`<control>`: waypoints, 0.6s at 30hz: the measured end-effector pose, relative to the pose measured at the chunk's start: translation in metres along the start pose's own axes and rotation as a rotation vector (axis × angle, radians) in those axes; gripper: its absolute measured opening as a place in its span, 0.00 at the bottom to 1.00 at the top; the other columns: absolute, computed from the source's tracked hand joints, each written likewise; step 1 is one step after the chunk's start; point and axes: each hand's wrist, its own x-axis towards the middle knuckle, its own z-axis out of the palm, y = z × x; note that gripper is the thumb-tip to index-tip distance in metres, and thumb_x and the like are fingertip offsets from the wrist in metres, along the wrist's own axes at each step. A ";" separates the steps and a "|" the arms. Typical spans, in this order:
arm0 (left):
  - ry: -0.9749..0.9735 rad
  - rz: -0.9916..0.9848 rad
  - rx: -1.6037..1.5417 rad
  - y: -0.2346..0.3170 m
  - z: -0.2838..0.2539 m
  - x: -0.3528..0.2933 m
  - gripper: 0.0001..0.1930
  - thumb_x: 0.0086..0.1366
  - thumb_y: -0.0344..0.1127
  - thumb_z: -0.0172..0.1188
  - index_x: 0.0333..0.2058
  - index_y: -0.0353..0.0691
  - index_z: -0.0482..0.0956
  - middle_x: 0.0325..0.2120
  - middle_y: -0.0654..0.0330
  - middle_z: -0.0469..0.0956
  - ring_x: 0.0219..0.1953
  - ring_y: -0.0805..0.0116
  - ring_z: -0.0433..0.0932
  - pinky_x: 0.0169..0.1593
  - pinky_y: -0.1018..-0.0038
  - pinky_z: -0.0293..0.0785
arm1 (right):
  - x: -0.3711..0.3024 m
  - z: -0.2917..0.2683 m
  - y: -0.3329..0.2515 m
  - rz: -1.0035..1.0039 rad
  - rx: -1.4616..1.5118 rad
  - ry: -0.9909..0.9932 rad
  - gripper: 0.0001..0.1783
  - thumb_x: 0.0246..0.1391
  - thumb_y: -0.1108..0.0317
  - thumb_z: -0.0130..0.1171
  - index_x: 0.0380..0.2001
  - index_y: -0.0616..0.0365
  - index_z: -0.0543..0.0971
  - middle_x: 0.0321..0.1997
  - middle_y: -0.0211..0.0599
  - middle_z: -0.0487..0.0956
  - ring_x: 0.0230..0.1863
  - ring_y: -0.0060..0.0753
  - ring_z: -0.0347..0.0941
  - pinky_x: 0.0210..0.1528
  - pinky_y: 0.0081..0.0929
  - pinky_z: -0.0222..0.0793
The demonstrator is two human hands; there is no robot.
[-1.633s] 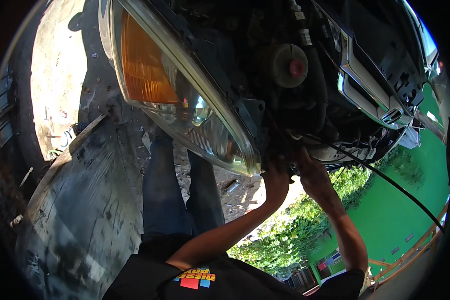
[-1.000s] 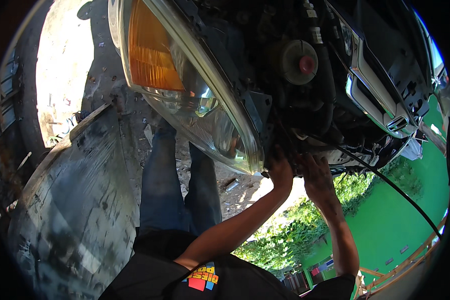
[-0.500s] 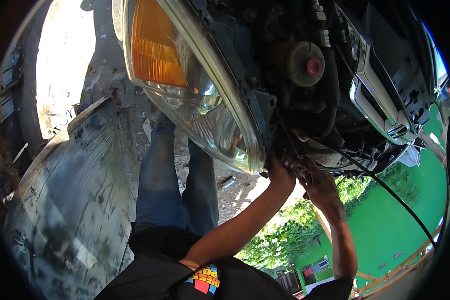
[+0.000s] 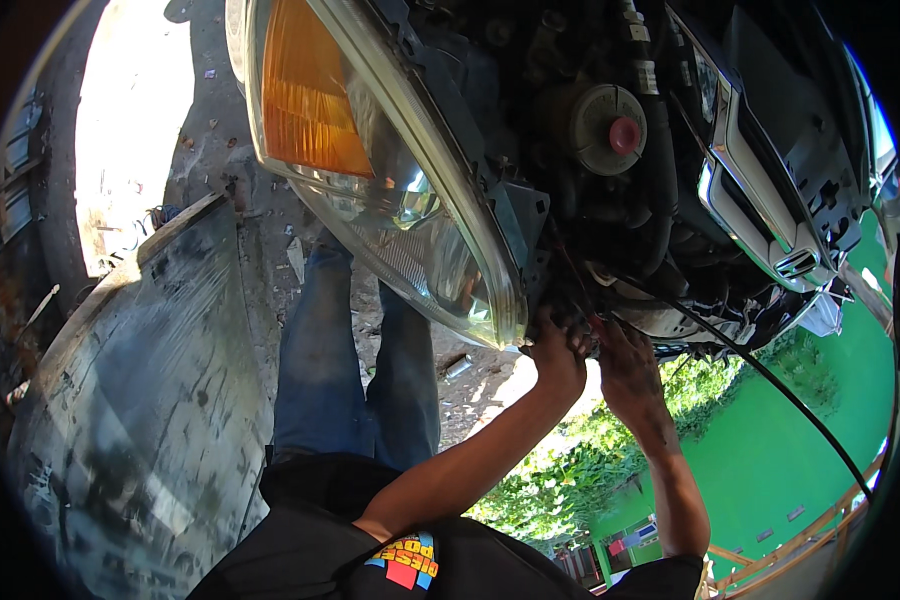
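Observation:
Both my hands reach into the dark front corner of a car's engine bay, close below the clear headlight (image 4: pixel 410 245) with its amber turn-signal part (image 4: pixel 310 95). My left hand (image 4: pixel 558 345) is beside the headlight's lower tip, its fingers curled round something dark in the shadow. Close to its right, my right hand (image 4: pixel 627 368) has its fingers bent in toward the same spot. What they hold is too dark to make out. Thin reddish wire (image 4: pixel 570 255) runs down toward the fingers. A black cable (image 4: pixel 760 360) stretches from there to the lower right.
Above my hands is a round reservoir cap with a red centre (image 4: pixel 623 135), next to a black hose (image 4: pixel 660 190). The chrome grille (image 4: pixel 760 190) lies to the right. At the left leans a scuffed grey panel (image 4: pixel 150 390). Green ground (image 4: pixel 770 440) and leafy plants (image 4: pixel 560 470) show behind.
My right hand has moved slightly in and left, and its fingers now reach farther into the shadow. The left hand shifts a little, staying at the same place.

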 end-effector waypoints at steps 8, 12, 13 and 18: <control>0.032 0.013 0.122 0.002 -0.004 -0.001 0.15 0.73 0.49 0.53 0.34 0.45 0.67 0.21 0.67 0.61 0.16 0.77 0.60 0.21 0.78 0.57 | 0.003 -0.001 -0.017 0.056 -0.143 0.066 0.19 0.64 0.71 0.50 0.57 0.56 0.76 0.47 0.57 0.77 0.47 0.62 0.70 0.50 0.52 0.67; 0.018 0.022 0.188 0.001 -0.006 0.000 0.14 0.73 0.50 0.52 0.35 0.47 0.67 0.21 0.68 0.61 0.16 0.77 0.61 0.20 0.77 0.57 | 0.009 -0.001 -0.006 -0.108 -0.133 0.074 0.18 0.64 0.73 0.49 0.56 0.56 0.76 0.45 0.53 0.77 0.44 0.61 0.70 0.47 0.51 0.68; 0.016 0.024 0.214 0.001 -0.006 0.000 0.14 0.74 0.50 0.51 0.36 0.48 0.67 0.20 0.69 0.61 0.17 0.77 0.61 0.20 0.77 0.56 | 0.010 -0.005 -0.008 -0.124 -0.110 0.095 0.18 0.64 0.73 0.49 0.56 0.56 0.77 0.45 0.52 0.78 0.43 0.60 0.70 0.45 0.51 0.70; 0.033 0.038 0.243 0.002 -0.011 0.006 0.14 0.75 0.50 0.49 0.33 0.49 0.67 0.20 0.69 0.64 0.16 0.77 0.62 0.20 0.76 0.57 | 0.021 -0.021 -0.014 -0.130 -0.047 -0.068 0.18 0.64 0.73 0.49 0.56 0.58 0.76 0.45 0.50 0.78 0.45 0.61 0.72 0.40 0.51 0.75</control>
